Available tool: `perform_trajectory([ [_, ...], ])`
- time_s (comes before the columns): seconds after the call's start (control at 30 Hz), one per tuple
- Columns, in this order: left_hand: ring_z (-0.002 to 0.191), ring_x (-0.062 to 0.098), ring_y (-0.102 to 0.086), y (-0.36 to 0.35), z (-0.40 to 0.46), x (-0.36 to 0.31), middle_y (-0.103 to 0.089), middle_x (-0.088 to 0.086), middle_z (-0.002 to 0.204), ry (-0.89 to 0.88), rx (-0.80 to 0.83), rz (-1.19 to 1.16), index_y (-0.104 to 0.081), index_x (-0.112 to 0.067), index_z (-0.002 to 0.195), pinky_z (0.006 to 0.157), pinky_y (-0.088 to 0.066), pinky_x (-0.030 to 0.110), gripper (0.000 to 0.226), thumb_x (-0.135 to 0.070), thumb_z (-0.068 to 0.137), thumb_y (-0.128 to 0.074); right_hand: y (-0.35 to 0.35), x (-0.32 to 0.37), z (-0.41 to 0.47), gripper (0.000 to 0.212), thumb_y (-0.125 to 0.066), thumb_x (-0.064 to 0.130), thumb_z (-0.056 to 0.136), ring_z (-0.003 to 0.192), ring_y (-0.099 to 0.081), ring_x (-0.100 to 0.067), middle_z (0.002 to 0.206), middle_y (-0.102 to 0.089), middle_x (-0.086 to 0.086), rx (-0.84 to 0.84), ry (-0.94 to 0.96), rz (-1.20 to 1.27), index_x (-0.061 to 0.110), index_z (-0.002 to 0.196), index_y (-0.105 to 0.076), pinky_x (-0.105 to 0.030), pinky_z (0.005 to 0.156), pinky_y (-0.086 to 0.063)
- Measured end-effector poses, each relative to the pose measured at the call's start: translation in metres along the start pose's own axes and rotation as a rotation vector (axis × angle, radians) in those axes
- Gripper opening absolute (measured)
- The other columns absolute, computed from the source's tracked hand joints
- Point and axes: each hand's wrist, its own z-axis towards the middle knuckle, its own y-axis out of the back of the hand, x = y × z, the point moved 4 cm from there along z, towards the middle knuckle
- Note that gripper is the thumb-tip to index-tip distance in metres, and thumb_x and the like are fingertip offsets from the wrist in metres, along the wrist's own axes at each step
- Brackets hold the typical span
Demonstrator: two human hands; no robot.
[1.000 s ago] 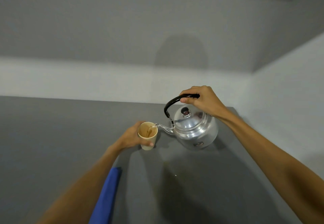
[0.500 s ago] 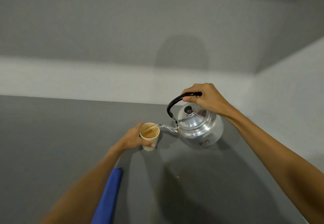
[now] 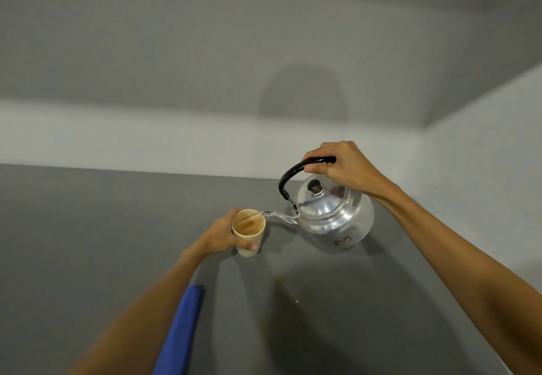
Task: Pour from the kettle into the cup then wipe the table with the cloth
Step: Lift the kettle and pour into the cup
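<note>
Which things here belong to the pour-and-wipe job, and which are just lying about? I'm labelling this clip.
Job: kettle, cup, blue cloth, table, right hand, left hand.
Lying about: nothing; only a small wet patch on the table.

One kettle, one cup, one cloth, two hands.

cloth: near end cut off by the bottom edge; left side hidden under the left forearm
cup: left wall hidden by the left hand
kettle: marking low on its body too small to read
handle: right end hidden inside the right hand
worktop: cut off left and bottom
</note>
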Motion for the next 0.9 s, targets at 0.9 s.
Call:
perform_trajectory([
  [0.9, 0.1, 0.008, -0.058, 0.0008, -0.0005, 0.0013, -0.062, -0.01, 0.108, 0.022, 0.007, -0.008, -0.047, -0.034, 0.114, 0.083, -0.047, 0.027, 0.076, -0.038, 0.05, -0.088, 0.0099, 0.0086, -0.0023, 0.017, -0.072, 0.02, 0.082, 0.063, -0.048, 0.003, 0.08, -0.067, -0.004, 0.021, 0.012, -0.07, 0.019, 0.098, -0.075, -0.004, 0.061, -0.035],
])
